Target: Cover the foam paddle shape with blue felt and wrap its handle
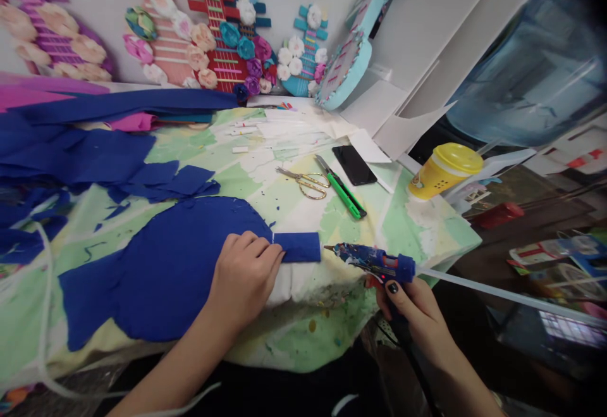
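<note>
My left hand [246,274] is closed on the narrow end of a dark blue, guitar-shaped cutout [175,259], its fingers pressed together. A blue rectangular strip [303,247] sticks out to the right from under the fingertips; the thumb is hidden. My right hand [420,309] is wrapped around the handle of a blue hot glue gun [382,262]. A red light glows on the gun, and a long glue stick [497,293] comes out of its back. The nozzle points left, a small distance from the strip's right end, apart from it.
Gold-handled scissors [310,183], a green utility knife [346,195] with its blade out and a black phone [355,165] lie beyond the strip. A yellow cup [446,173] stands right. Blue scraps [95,157] cover the left. Flower-decorated guitars [227,50] lean at the back.
</note>
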The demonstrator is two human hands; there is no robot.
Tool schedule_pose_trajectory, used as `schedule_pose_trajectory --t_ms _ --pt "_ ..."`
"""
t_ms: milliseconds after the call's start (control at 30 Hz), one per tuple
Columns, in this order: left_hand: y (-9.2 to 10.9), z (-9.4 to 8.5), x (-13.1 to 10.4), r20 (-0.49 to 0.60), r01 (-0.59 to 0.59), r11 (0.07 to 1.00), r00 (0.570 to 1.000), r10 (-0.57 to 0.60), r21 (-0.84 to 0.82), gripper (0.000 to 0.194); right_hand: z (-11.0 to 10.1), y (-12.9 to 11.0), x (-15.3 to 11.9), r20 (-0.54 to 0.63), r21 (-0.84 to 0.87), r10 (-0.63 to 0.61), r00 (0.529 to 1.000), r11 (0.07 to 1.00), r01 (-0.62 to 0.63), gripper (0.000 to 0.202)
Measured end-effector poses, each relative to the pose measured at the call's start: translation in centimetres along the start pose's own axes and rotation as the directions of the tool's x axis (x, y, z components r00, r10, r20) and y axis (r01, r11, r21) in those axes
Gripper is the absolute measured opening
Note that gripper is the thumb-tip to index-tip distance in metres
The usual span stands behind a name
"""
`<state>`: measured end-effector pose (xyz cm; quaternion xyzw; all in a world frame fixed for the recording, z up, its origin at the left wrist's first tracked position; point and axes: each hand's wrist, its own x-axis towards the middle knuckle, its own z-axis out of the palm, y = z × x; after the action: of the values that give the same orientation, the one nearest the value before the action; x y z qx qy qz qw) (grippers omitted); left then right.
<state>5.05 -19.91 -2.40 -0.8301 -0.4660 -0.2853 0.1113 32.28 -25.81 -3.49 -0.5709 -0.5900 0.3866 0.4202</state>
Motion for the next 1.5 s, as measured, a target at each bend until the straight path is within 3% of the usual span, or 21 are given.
schedule_pose_trajectory --t_ms 100,233,333,400,467,867,1300,1500 --pt "0.1 0.5 0.2 0.012 0.014 0.999 1.000 -0.014 0.041 0.017 -0.1 0.1 -0.3 -0.010 0.028 -0.009 1.000 1.000 0.010 0.034" --pt "0.6 0.6 0.1 -0.080 -0.026 0.996 0.996 0.034 0.091 0.013 -0.2 0.0 -0.4 -0.036 0.058 -0.032 0.999 0.998 0.034 0.034" --pt "1.2 0.4 -0.4 -0.139 -0.226 0.974 0.965 0.224 0.001 0.014 -0.3 0.0 -0.5 -0.069 0.109 -0.042 0.997 0.993 0.049 0.034" --pt "1.7 0.5 -1.0 -0.119 -0.348 0.937 0.933 0.341 -0.040 0.015 -0.4 -0.1 -0.6 -0.086 0.143 -0.043 0.995 0.988 0.055 0.034" --pt "2.2 0.6 -1.7 -0.072 -0.389 0.921 0.919 0.387 -0.022 0.021 -0.6 -0.1 -0.8 -0.107 0.158 -0.040 0.994 0.986 0.057 0.034" --pt "3.9 1.6 -2.6 0.161 -0.228 0.972 0.963 0.217 0.056 0.062 -1.0 0.1 -1.3 -0.181 0.186 0.019 0.983 0.983 0.015 0.037" --pt "4.7 2.3 -2.5 0.178 -0.062 0.998 0.982 0.056 0.023 0.060 -1.7 0.8 -1.8 -0.292 0.258 0.050 0.955 0.966 0.028 0.033" --pt "3.9 1.5 -1.7 0.250 -0.048 0.997 0.966 0.061 -0.061 0.061 -2.8 1.6 -1.8 -0.350 0.110 0.012 0.937 0.994 0.028 0.033"
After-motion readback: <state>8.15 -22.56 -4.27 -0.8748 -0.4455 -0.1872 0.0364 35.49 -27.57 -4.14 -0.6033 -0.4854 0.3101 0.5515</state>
